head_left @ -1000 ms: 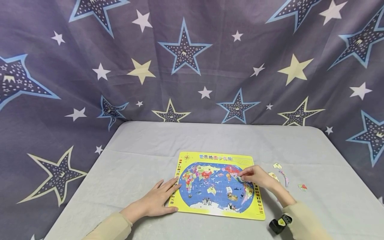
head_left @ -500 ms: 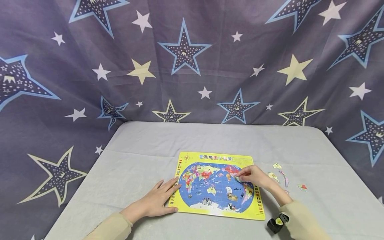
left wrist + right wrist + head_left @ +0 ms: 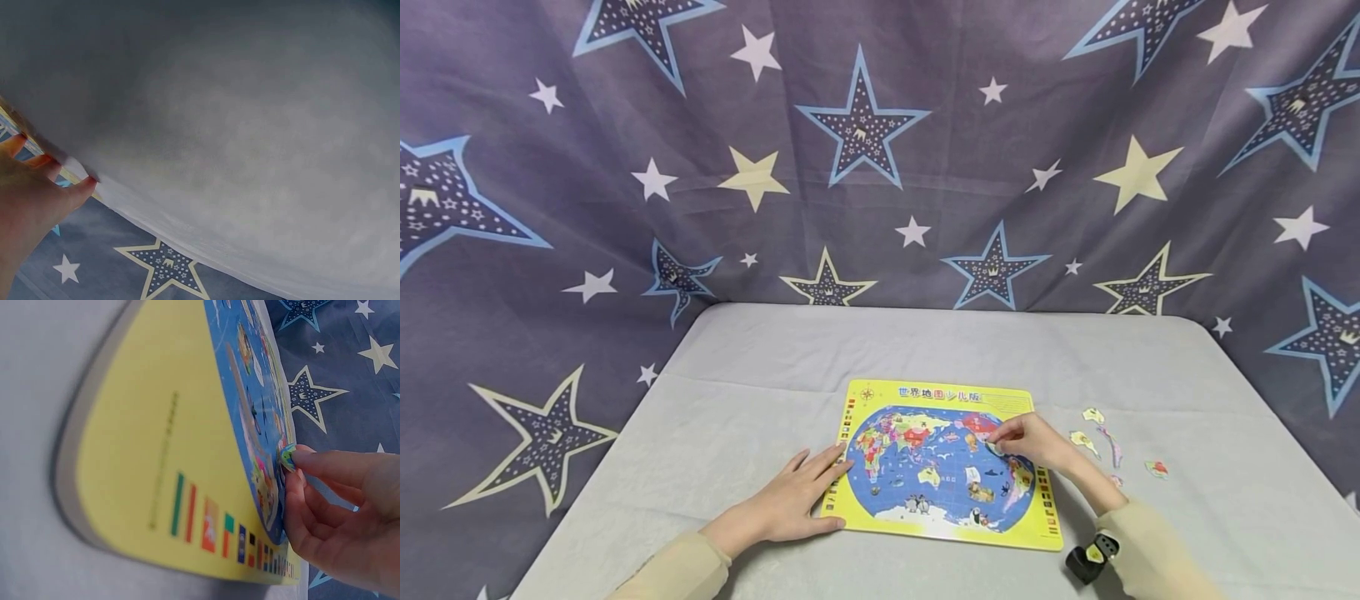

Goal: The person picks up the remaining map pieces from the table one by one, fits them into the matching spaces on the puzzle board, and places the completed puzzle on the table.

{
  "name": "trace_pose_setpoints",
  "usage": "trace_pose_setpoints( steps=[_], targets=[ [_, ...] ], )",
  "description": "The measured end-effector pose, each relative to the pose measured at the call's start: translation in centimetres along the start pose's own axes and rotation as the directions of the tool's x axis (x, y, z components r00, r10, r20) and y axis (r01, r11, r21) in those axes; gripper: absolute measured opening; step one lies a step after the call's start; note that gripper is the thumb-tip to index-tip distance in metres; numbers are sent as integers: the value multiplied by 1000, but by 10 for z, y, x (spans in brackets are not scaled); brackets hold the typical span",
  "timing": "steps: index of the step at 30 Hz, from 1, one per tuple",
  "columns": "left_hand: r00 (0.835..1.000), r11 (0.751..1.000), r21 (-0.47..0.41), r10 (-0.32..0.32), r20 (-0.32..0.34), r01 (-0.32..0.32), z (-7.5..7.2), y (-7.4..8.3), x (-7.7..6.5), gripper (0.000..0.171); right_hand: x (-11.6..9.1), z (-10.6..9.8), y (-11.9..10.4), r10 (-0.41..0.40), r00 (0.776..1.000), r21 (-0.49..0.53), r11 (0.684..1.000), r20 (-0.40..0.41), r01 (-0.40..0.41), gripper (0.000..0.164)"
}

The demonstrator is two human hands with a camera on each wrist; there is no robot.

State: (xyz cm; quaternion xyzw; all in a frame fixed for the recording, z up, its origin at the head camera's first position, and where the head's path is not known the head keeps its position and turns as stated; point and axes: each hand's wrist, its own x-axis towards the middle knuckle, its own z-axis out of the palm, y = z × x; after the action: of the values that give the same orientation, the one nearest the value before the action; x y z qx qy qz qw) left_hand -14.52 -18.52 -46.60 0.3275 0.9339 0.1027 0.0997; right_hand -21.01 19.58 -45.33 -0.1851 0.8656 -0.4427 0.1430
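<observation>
A yellow-bordered world map puzzle board (image 3: pixel 1000 540) lies on the table, with a blue oval map and row of flags along each side. My left hand (image 3: pixel 793 500) rests at its left edge, fingers spread and relaxed over the yellow border; the left wrist view shows the fingertips (image 3: pixel 87 184) at the edge. My right hand (image 3: pixel 1037 442) is over the upper right of the map, thumb and fingers pinching a small green-and-blue puzzle piece (image 3: pixel 287 457). That piece is right at the board's surface, mostly covered by the fingers in the head view.
To the right of the board lie several loose puzzle pieces: a pale yellow one (image 3: pixel 1093 414), another yellowish one (image 3: pixel 1084 442), a long purple one (image 3: pixel 1108 446) and a red-green one (image 3: pixel 1156 469). A star-patterned curtain (image 3: pixel 880 208) hangs behind the grey-covered table (image 3: pixel 760 350).
My right hand has shifted slightly left over the map with the puzzle piece pinched, uncovering a bit more of the loose pieces. My left hand has stayed in place.
</observation>
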Motion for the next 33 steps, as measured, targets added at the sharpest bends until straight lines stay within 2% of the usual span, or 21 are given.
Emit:
trace_pose_setpoints(
  steps=[33],
  targets=[
    [1000,1000,2,-6,5,6,1,-1,2,78,0,5,-5,12,999,-46,999,-51,-15,13]
  ],
)
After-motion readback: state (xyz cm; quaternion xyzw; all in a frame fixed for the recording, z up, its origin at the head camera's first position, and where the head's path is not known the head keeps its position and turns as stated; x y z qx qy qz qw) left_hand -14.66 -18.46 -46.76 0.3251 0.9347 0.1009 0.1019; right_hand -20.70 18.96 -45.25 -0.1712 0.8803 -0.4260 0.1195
